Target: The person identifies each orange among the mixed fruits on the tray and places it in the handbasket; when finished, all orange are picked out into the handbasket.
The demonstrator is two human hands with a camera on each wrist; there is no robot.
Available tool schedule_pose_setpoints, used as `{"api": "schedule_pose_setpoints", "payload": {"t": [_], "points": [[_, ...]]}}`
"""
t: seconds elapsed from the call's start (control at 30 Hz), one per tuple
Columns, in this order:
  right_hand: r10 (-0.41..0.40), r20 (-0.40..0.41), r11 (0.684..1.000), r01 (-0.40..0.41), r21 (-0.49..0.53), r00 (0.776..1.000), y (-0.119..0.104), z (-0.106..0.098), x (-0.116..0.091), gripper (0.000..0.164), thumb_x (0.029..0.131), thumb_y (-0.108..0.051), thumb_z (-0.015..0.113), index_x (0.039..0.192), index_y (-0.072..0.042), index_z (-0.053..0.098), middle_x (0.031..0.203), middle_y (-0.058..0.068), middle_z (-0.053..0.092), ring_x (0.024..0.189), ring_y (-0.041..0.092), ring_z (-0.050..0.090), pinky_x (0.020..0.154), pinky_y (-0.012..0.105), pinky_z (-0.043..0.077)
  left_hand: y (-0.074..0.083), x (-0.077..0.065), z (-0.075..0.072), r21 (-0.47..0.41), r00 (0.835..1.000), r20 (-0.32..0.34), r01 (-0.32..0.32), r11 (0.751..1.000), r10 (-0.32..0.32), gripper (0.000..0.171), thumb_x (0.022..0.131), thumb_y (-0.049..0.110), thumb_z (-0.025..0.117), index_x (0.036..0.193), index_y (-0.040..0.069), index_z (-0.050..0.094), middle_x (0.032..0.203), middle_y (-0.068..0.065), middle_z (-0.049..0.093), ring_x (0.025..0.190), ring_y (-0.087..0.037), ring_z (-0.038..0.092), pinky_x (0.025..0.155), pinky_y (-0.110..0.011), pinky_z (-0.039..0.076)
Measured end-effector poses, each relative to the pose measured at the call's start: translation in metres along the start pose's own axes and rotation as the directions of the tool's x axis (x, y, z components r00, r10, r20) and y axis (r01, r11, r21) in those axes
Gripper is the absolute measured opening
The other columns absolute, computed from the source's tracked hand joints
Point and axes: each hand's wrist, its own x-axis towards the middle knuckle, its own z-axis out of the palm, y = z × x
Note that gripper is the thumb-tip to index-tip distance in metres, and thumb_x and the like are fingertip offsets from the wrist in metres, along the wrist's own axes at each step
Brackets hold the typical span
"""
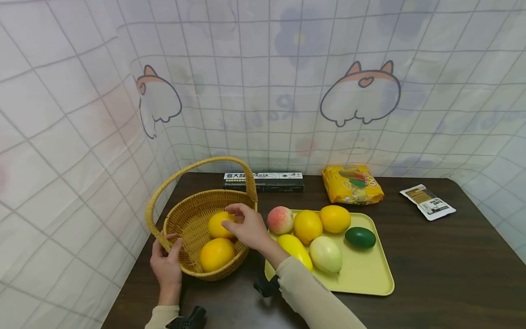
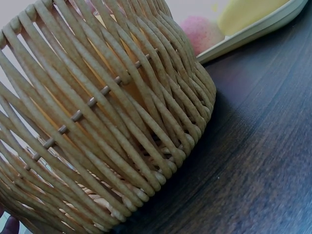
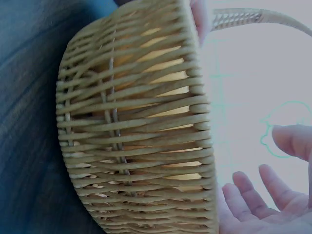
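Observation:
A woven wicker basket (image 1: 186, 221) with a tall handle stands at the left of the table. My left hand (image 1: 167, 265) grips its rim at the foot of the handle, thumb on the inner side. Inside lie two orange-yellow toy fruits, a rear fruit (image 1: 216, 225) and a front fruit (image 1: 217, 255). Over the basket's right side is my right hand (image 1: 248, 227), its fingertips overlapping the rear fruit in the head view. From the right wrist, the loosely spread fingers (image 3: 248, 197) show above the rim with nothing between them. The basket's weave (image 2: 112, 112) fills most of the left wrist view.
Right of the basket, a yellow tray (image 1: 365, 276) bears a peach (image 1: 281, 220), several yellow fruits, a pale green fruit (image 1: 326, 254) and a dark green one (image 1: 360, 237). Behind stand a pasta box (image 1: 263, 182), a yellow snack bag (image 1: 352, 184) and a white pouch (image 1: 428, 202).

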Motion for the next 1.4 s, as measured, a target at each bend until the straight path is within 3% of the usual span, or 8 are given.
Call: {"api": "schedule_pose_setpoints", "payload": {"t": [0.27, 0.47, 0.8, 0.9, 1.07, 1.4], "points": [[-0.152, -0.123, 0.974, 0.170, 0.148, 0.981, -0.018, -0.022, -0.026, 0.024, 0.096, -0.011, 0.061, 0.117, 0.001, 0.064, 0.115, 0.019, 0.065, 0.103, 0.030, 0.062, 0.087, 0.032, 0.050, 0.000, -0.001, 0.001, 0.005, 1.000, 0.007, 0.007, 1.000, -0.007, 0.027, 0.091, 0.004, 0.066, 0.111, -0.013, 0.060, 0.139, -0.019, 0.050, 0.110, -0.009, 0.053, 0.079, -0.011, 0.044], [-0.181, -0.120, 0.978, 0.191, 0.084, 0.976, -0.043, -0.043, -0.045, 0.023, 0.096, -0.005, 0.059, 0.116, 0.005, 0.064, 0.112, 0.022, 0.066, 0.103, 0.032, 0.063, 0.090, 0.034, 0.051, 0.000, 0.001, 0.000, -0.012, 1.000, 0.007, 0.002, 1.000, -0.002, 0.028, 0.091, 0.003, 0.066, 0.111, -0.015, 0.058, 0.139, -0.020, 0.049, 0.113, -0.012, 0.051, 0.081, -0.012, 0.044], [-0.227, -0.198, 0.974, 0.219, -0.060, 0.954, 0.003, -0.081, -0.049, 0.019, 0.094, -0.014, 0.066, 0.112, -0.008, 0.068, 0.107, 0.003, 0.069, 0.095, 0.016, 0.065, 0.085, 0.035, 0.053, -0.001, 0.001, 0.000, -0.012, 1.000, 0.018, 0.019, 1.000, -0.019, 0.028, 0.091, 0.006, 0.067, 0.110, -0.014, 0.059, 0.141, -0.018, 0.049, 0.109, -0.012, 0.054, 0.078, -0.012, 0.045], [-0.253, -0.233, 0.967, 0.242, -0.075, 0.939, 0.008, -0.094, -0.053, 0.019, 0.094, -0.016, 0.066, 0.112, -0.007, 0.069, 0.106, 0.004, 0.070, 0.095, 0.016, 0.065, 0.085, 0.035, 0.053, -0.001, 0.002, -0.001, -0.024, 1.000, 0.016, 0.022, 0.999, -0.021, 0.028, 0.091, 0.005, 0.067, 0.110, -0.014, 0.059, 0.141, -0.018, 0.048, 0.112, -0.012, 0.052, 0.080, -0.013, 0.045], [-0.260, -0.335, 0.965, 0.255, -0.059, 0.906, 0.015, -0.115, -0.059, 0.019, 0.095, -0.012, 0.064, 0.111, -0.002, 0.068, 0.105, 0.010, 0.071, 0.094, 0.022, 0.065, 0.083, 0.026, 0.052, 0.001, 0.002, 0.000, -0.041, 1.000, 0.014, 0.028, 0.999, -0.028, 0.028, 0.091, 0.003, 0.066, 0.110, -0.016, 0.057, 0.141, -0.019, 0.048, 0.112, -0.013, 0.052, 0.080, -0.013, 0.045], [-0.176, -0.416, 0.984, 0.170, -0.051, 0.892, 0.030, -0.156, -0.063, 0.028, 0.096, -0.019, 0.063, 0.115, 0.002, 0.065, 0.111, 0.013, 0.068, 0.096, 0.008, 0.063, 0.084, 0.018, 0.049, 0.003, 0.002, 0.001, -0.034, 0.999, 0.002, 0.033, 0.999, -0.033, 0.027, 0.091, 0.001, 0.065, 0.110, -0.016, 0.057, 0.142, -0.018, 0.047, 0.114, -0.014, 0.050, 0.077, -0.012, 0.045]]}}
